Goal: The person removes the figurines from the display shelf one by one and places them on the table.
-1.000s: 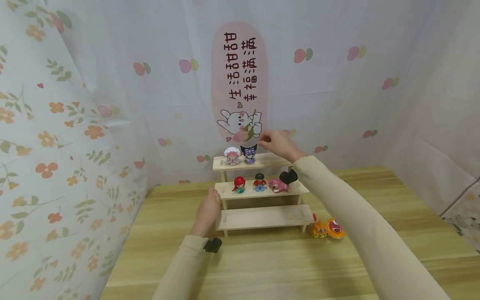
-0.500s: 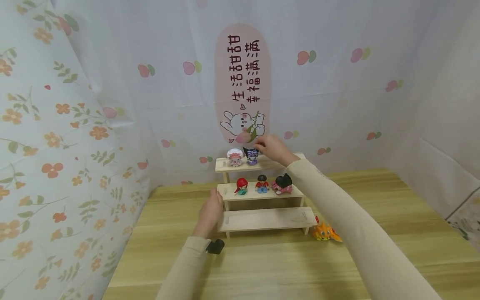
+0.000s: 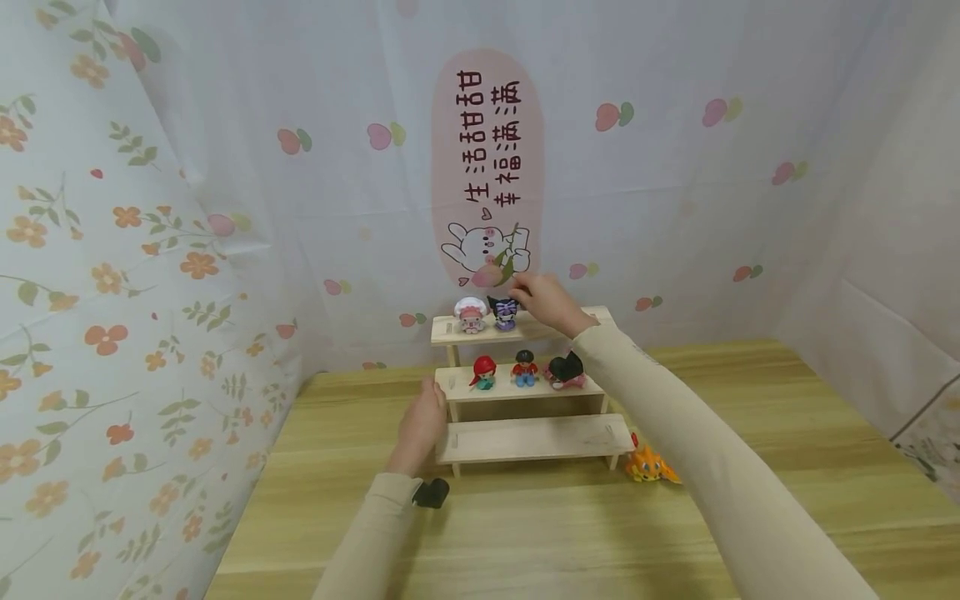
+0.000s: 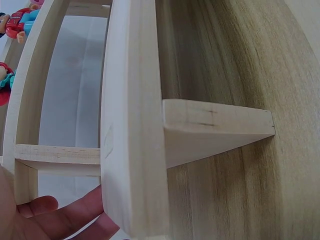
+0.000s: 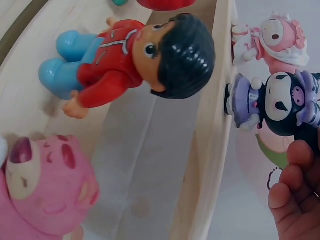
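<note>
My right hand [image 3: 551, 304] is at the top tier of a three-tier wooden stand [image 3: 532, 439], pinching the ear of a black-and-purple figurine [image 5: 280, 102]. This figurine stands upright beside a pink figurine with a white bonnet [image 3: 471, 316]. My left hand [image 3: 420, 429] grips the stand's left end, and the left wrist view shows its fingers [image 4: 80, 212] bent around the wood. On the middle tier are a red-haired figurine [image 3: 483, 372], a toy figure in a red jacket [image 5: 115, 65] and a pink bear figurine [image 5: 50, 185], partly covered by the wrist camera in the head view.
An orange toy [image 3: 645, 463] sits on the wooden table [image 3: 510, 533] by the stand's right end, partly behind my right sleeve. A printed cloth [image 3: 337, 208] hangs close behind the stand, and a floral cloth [image 3: 120, 333] hangs at the left.
My right hand has moved left and slightly down, from beside the black-and-purple figurine to its ear, and has taken hold there. The left hand stays on the stand. The head view has shifted slightly.
</note>
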### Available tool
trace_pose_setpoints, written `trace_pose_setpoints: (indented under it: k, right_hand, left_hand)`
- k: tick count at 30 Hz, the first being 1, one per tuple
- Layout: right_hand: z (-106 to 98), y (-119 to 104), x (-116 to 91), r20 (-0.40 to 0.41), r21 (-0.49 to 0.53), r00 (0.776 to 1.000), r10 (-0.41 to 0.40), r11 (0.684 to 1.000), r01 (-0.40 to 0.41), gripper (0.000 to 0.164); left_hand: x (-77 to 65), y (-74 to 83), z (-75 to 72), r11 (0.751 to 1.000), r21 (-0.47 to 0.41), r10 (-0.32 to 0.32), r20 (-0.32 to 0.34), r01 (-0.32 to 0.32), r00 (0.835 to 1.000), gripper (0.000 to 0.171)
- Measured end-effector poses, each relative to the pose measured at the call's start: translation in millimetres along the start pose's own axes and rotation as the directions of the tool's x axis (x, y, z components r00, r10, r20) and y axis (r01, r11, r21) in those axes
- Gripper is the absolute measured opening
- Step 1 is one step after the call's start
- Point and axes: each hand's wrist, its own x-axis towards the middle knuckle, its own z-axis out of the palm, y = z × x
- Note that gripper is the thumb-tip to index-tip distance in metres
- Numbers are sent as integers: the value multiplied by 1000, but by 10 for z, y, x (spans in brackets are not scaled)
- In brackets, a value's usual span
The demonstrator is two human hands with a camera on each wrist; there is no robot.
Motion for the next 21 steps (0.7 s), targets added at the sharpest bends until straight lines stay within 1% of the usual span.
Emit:
trace_pose_setpoints:
  k: [5,11,16,18,21]
  right_hand:
    - [0,9,-54,-9,8,1000,1,1000,-1,16]
    - [-35,-12,-124,-21,16,999,33,999,-33,17]
    - [-31,-10,-186,-61,31,998,17,999,-15,17]
    - [-43,-2,-227,-71,47,997,17,999,-13,16]
    - [-83,7,-312,-74,68,997,37,997,-32,16]
  left_hand:
    - [-9,10,0,1000,4,-10,0,10,1000,31]
    - [-21,31,-14,1000,2,-18,20,18,1000,31]
    - [-16,5,-22,1000,14,-4,3,4,1000,30]
    - [-17,8,-30,1000,11,0,6,0,1000,31]
    - [-19,23,-35,1000,14,11,7,-11,1000,32]
